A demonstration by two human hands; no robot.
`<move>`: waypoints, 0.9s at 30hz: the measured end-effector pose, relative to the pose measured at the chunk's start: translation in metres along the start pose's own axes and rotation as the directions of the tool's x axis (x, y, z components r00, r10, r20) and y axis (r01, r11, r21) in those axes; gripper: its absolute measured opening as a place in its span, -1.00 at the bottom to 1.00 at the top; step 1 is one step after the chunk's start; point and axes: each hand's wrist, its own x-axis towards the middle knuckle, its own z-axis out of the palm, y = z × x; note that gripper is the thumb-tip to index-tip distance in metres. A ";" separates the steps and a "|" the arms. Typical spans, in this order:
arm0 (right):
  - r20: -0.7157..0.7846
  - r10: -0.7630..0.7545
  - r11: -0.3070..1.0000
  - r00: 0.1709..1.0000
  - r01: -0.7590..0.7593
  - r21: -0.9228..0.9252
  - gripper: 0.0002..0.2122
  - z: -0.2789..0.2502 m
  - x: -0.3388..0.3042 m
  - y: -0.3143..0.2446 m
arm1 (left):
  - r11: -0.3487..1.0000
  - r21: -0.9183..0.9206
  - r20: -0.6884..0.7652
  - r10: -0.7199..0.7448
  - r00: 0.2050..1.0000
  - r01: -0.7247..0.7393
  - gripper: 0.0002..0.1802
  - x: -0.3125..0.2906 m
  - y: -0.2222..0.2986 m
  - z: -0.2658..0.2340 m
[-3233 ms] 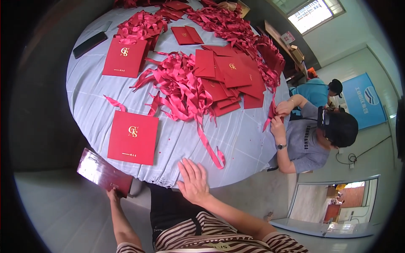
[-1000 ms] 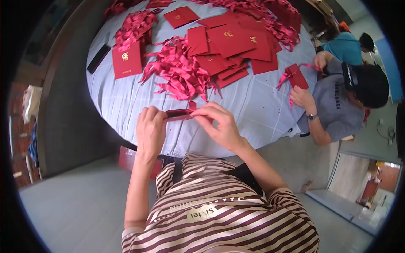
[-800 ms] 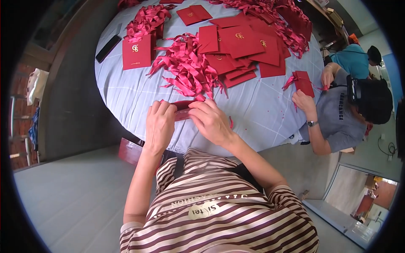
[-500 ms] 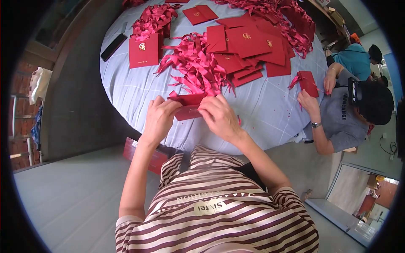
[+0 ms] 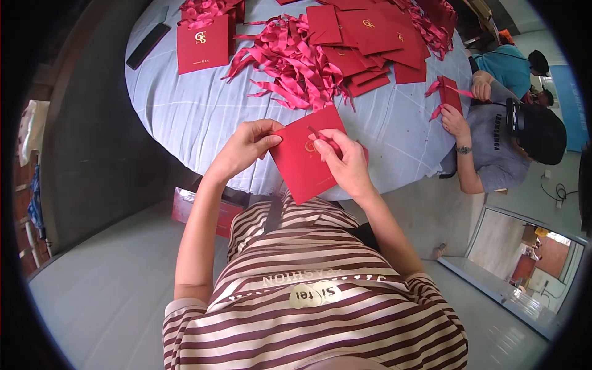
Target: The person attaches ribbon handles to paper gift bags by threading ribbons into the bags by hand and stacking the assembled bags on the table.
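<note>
A flat red paper bag [image 5: 299, 169] with a gold emblem is held tilted above the near edge of the table, close to my striped shirt. My left hand [image 5: 243, 151] pinches its upper left edge between thumb and fingers. Over the bag's front, my right hand [image 5: 346, 163] is closed on a narrow dark-red strip [image 5: 317, 132], which looks like ribbon; its fingers partly cover the emblem. Just beyond the bag lies a heap of loose pinkish-red ribbons [image 5: 287, 58].
Red bags [image 5: 370, 34] are piled at the back right. A red bag [image 5: 203, 52] with ribbon lies at the left, beside a black phone [image 5: 148, 46]. On the right, a person in grey [image 5: 502, 145] handles another red bag [image 5: 450, 92]. A red box [image 5: 206, 213] is below the table edge.
The bag has turned from a folded, edge-on pose to show its emblem front. My right hand has moved from its edge to over its front, now with the strip. The view has shifted.
</note>
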 end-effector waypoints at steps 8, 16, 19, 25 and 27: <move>-0.041 0.056 0.993 0.998 -0.060 -0.103 -0.85 0.015 -0.001 -0.014 | 0.999 -0.026 0.010 0.020 1.000 -0.020 -0.80 0.002 -0.006 -0.003; -0.075 -0.252 0.926 0.965 0.218 -0.307 -0.89 0.021 0.006 -0.010 | 0.996 -0.087 -0.007 0.026 1.000 -0.026 -0.78 0.008 -0.010 0.001; -0.094 -0.321 0.895 0.942 0.270 -0.355 -0.91 0.026 0.008 -0.005 | 0.991 -0.135 0.004 -0.009 1.000 0.010 -0.80 0.006 -0.005 0.000; -0.045 -0.300 0.867 0.953 0.253 -0.429 -0.92 0.027 0.008 -0.009 | 0.978 -0.207 0.016 0.002 1.000 0.002 -0.77 0.006 -0.015 0.003; -0.014 -0.291 0.845 0.957 0.249 -0.474 -0.92 0.024 0.008 -0.012 | 0.973 -0.232 -0.005 -0.004 1.000 0.003 -0.77 0.007 -0.018 0.005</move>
